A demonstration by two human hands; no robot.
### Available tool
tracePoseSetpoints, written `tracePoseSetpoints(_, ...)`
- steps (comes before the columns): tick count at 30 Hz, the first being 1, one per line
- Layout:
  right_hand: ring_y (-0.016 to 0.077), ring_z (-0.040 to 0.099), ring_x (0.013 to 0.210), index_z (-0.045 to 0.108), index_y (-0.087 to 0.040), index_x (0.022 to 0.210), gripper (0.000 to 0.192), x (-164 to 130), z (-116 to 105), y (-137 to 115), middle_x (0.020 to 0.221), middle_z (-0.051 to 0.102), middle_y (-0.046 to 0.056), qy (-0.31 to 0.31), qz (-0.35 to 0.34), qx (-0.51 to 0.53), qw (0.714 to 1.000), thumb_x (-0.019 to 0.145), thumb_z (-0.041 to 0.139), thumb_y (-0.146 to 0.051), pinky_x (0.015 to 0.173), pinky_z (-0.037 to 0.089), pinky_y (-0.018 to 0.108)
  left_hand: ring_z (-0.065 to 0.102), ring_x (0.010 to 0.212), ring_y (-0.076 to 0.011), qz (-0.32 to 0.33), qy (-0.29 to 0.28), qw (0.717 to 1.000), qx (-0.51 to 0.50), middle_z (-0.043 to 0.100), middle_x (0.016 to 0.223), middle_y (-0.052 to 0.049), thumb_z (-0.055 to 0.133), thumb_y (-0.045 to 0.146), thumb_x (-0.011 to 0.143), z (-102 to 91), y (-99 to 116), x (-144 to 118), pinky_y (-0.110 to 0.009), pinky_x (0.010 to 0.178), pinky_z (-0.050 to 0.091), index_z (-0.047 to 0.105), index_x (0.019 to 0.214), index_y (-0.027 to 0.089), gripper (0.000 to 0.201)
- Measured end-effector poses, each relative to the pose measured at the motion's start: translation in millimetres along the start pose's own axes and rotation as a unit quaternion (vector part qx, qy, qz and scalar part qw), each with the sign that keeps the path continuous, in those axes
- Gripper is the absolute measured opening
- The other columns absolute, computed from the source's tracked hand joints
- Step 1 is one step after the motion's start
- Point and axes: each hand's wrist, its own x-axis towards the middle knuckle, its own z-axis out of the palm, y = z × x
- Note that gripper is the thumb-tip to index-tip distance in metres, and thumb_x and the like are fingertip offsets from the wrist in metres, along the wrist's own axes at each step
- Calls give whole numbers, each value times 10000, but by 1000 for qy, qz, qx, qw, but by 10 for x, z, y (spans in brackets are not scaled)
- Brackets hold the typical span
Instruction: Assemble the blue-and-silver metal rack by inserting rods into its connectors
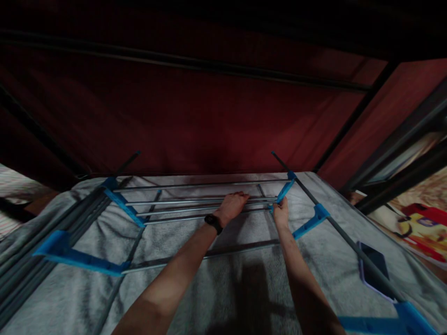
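A folding drying rack of grey metal rods (195, 201) and blue plastic brackets lies flat on a grey blanket (216, 288). My left hand (233, 204), with a black watch on the wrist, rests over the far rods and grips them. My right hand (280, 210) is closed on the lower end of a blue bracket (284, 190) at the right end of those rods. Both arms reach forward across the blanket.
More blue brackets sit at the left (70, 253), at the right (310, 223) and at the near right corner (401, 318). A dark phone (375, 270) lies on the blanket at the right. A dark red wall (209, 116) rises behind. Colourful bedding (422, 228) shows at the far right.
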Motion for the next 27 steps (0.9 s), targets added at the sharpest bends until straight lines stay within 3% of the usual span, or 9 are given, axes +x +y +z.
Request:
tracePoseSetpoints(6, 191, 534, 790, 512, -243, 990, 283, 22, -65, -80, 831, 558, -23, -19, 0, -24, 1000, 754, 497, -399, 820, 456, 341, 680, 1001, -214, -24, 17, 999, -22, 703, 1123, -97, 403, 205, 1010, 49, -29, -21, -317, 864, 526, 649, 1282, 244, 369)
tracePoseSetpoints(12, 195, 513, 749, 487, -250, 976, 287, 64, -39, -139, 800, 544, -26, -17, -5, -46, 999, 784, 532, -459, 768, 432, 336, 678, 1007, -213, -31, 27, 999, -18, 706, 1108, -78, 412, 211, 1010, -7, -46, -55, -316, 866, 516, 657, 1264, 258, 357)
tracePoseSetpoints(19, 219, 559, 767, 506, -231, 1016, 269, 117, -16, -201, 841, 610, 39, -5, -40, -145, 989, 868, 414, -435, 749, 415, 338, 671, 1036, -200, -37, 31, 999, -20, 708, 1122, -63, 428, 226, 1012, -100, -32, -92, -298, 893, 506, 648, 1277, 272, 347)
tracePoseSetpoints(27, 247, 600, 766, 552, -203, 987, 300, 132, -2, -293, 819, 669, 97, -3, -23, -208, 978, 924, 382, -443, 728, 404, 342, 682, 1013, -205, -34, 56, 998, -16, 714, 1120, -67, 420, 205, 1011, -136, -28, -90, -313, 886, 514, 655, 1264, 264, 351)
